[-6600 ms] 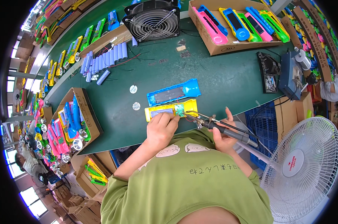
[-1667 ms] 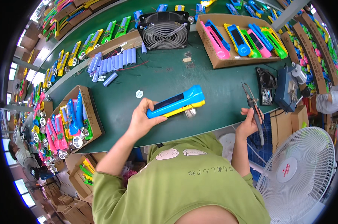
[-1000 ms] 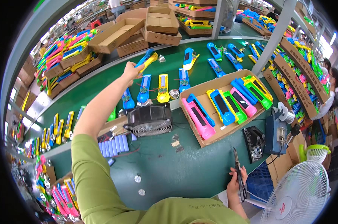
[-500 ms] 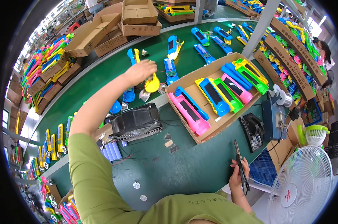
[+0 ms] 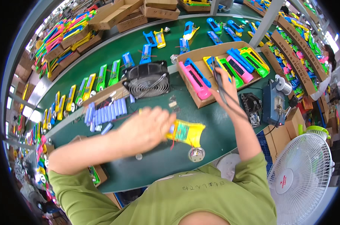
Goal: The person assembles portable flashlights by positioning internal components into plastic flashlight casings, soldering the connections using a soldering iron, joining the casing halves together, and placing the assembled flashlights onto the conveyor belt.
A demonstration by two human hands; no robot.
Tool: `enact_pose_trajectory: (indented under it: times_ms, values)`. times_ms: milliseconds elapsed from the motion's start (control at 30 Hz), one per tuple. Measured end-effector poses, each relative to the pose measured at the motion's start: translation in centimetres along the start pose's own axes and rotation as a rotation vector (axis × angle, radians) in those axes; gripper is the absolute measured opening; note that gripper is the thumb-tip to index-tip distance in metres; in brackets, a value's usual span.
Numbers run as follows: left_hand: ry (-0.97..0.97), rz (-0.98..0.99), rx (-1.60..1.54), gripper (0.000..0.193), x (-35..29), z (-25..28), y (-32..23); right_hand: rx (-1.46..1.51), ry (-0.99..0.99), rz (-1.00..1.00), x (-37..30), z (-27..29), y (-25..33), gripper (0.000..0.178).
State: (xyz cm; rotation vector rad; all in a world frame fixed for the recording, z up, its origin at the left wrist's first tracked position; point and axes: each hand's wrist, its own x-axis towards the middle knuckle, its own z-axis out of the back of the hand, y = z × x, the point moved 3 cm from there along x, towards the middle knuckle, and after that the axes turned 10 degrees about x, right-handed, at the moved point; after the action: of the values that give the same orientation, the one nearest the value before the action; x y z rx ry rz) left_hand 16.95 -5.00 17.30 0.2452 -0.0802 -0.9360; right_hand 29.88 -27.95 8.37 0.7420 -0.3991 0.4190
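My left hand (image 5: 150, 125) is closed on a yellow plastic lamp housing (image 5: 194, 133) above the near part of the green bench. A green circuit board (image 5: 182, 132) shows in the housing's open side. A round silver reflector (image 5: 196, 154) lies at its near end. My right hand (image 5: 227, 89) is closed around a soldering iron (image 5: 217, 75), with its black cord trailing back along the forearm. This hand is over the near right edge of a cardboard box (image 5: 199, 103) holding pink, blue, yellow and green housings. The iron's tip is hard to make out against them.
A black fan (image 5: 147, 80) stands left of the box, with purple battery cells (image 5: 109, 111) beside it. On the right are a blue solder-wire feeder (image 5: 272, 103), a black stand (image 5: 251, 107) and a white fan (image 5: 299, 180). Housings line the green conveyor (image 5: 166, 52) behind.
My left hand has come back from the conveyor to the near bench with the yellow housing. My right hand has risen from the bench's right edge to the box, still holding the soldering iron.
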Motion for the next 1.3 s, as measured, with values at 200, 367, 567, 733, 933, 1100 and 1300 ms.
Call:
enact_pose_trajectory:
  times_ms: [200,367,567,733,933,1100,1300]
  values:
    - [0.074,0.366,-0.142,0.061,-5.5,-9.5,-10.1,-0.249,0.391,-0.120,4.1,-4.5,-2.1,0.059]
    - [-0.079,0.623,-0.409,0.051,-6.4,-9.3,-10.8,-0.173,0.219,-0.120,4.3,-4.7,-4.2,0.046]
    - [-0.307,0.623,-0.582,0.025,-3.3,-8.4,-11.1,0.051,-0.172,-0.088,3.0,2.6,-3.6,0.018]
    - [-0.412,0.554,-0.455,0.023,-1.2,-11.1,-13.0,0.551,-0.276,-0.084,-4.2,7.8,-2.3,0.031]
    - [-0.570,0.820,-0.807,0.012,-2.1,-11.7,-12.6,0.524,-0.368,-0.063,-14.0,5.8,-2.0,0.030]
    - [-0.993,1.073,-1.580,0.015,-3.4,-12.2,-10.7,0.412,-0.508,0.030,-17.0,4.3,-0.7,0.025]
    - [-0.899,1.225,-1.488,0.011,-6.0,-12.2,-10.5,1.081,-0.139,-0.009,-17.0,0.6,2.4,0.026]
